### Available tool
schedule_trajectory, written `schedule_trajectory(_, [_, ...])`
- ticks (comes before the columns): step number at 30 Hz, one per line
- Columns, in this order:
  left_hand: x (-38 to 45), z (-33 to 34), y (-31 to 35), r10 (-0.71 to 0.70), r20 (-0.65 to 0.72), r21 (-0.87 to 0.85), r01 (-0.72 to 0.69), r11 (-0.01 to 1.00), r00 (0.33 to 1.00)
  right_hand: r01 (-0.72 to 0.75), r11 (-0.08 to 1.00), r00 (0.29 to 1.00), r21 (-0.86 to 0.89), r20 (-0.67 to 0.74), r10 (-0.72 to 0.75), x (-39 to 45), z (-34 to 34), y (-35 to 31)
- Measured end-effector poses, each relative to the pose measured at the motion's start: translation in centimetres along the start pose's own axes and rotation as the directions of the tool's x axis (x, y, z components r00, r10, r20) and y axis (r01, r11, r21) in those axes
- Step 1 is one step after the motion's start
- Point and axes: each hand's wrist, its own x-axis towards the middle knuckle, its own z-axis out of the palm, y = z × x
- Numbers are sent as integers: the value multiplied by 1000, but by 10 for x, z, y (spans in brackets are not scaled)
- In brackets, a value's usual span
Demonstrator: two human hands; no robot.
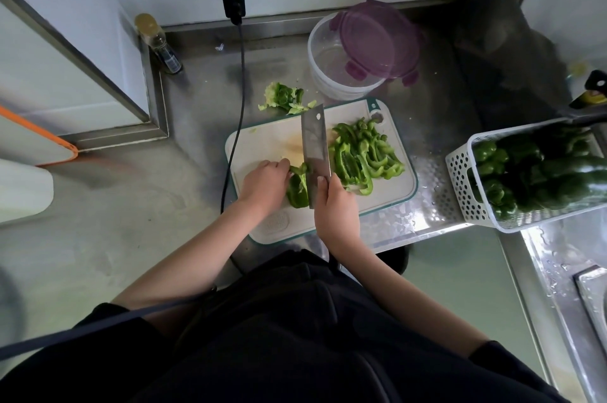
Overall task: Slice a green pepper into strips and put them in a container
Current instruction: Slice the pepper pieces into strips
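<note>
A white cutting board (272, 143) with a teal rim lies on the steel counter. My left hand (262, 184) presses down on an uncut green pepper piece (297, 189). My right hand (335, 205) grips the handle of a cleaver (315, 143), whose blade stands against the right side of that piece. A pile of pepper strips (364, 153) lies on the board to the right of the blade. A clear round container (331, 64) stands behind the board, with its purple lid (377, 38) leaning on its rim.
The pepper core and scraps (284, 97) lie on the counter behind the board. A white perforated basket (466, 186) of whole green peppers sits to the right, beside a sink. A black cable (241, 80) hangs from a wall socket past the board's left edge. A small bottle (157, 41) stands at the back left.
</note>
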Motion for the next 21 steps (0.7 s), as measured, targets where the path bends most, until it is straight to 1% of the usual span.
schedule_trajectory(6, [-3, 2, -1, 36, -55, -38, -38, 999, 998, -15, 998, 998, -63, 55, 19, -4, 7, 5])
schedule_trajectory(10, [-4, 2, -2, 47, -69, -59, -51, 997, 997, 2, 984, 998, -178, 65, 10, -2, 12, 1])
schedule_trajectory(13, [-6, 4, -3, 47, -74, -82, -53, 995, 996, 15, 973, 998, -231, 70, 1, -4, 14, -1])
schedule_trajectory(17, [-9, 6, -7, 70, -71, -91, -77, 993, 995, 44, 964, 997, -263, 78, -25, -1, 16, -6])
schedule_trajectory(21, [-12, 8, -9, 101, -81, -98, -109, 989, 992, 54, 969, 996, -242, 77, -36, 2, 16, -5])
